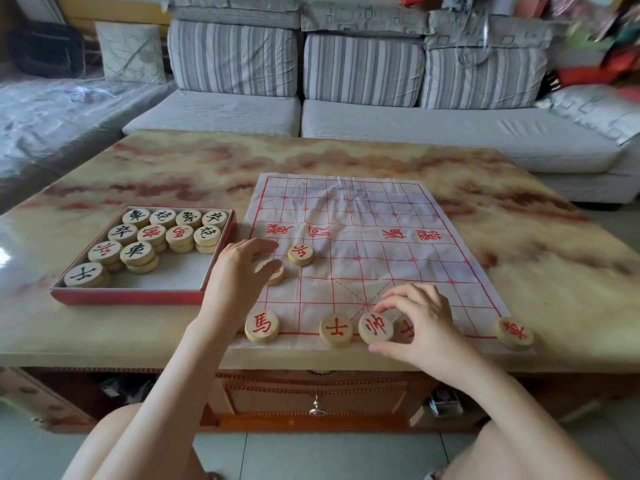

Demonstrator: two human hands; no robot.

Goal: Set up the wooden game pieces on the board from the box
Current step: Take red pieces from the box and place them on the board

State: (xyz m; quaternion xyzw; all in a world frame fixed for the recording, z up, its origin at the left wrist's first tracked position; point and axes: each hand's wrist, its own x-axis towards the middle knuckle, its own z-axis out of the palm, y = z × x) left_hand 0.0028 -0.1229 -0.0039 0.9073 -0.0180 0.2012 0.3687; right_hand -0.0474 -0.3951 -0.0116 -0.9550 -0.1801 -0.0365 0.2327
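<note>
A white cloth board [363, 237] with red lines lies on the marble table. Round wooden pieces stand along its near edge: a horse piece [262, 326], an advisor piece [336, 330], a general piece [375, 328] and a chariot piece [514, 332] at the right corner. My right hand [422, 323] pinches the general piece between thumb and fingertips and partly hides another piece [406, 328]. My left hand [239, 275] grips a piece [273, 271] on the board's left side. A soldier piece [301, 253] stands just beyond it. The red box [138, 292] at left holds several stacked pieces.
A grey striped sofa [346, 116] runs behind the table. The table's near edge [138, 355] lies just below the front row of pieces, with a wooden drawer [317, 396] under it. My knees show at the bottom.
</note>
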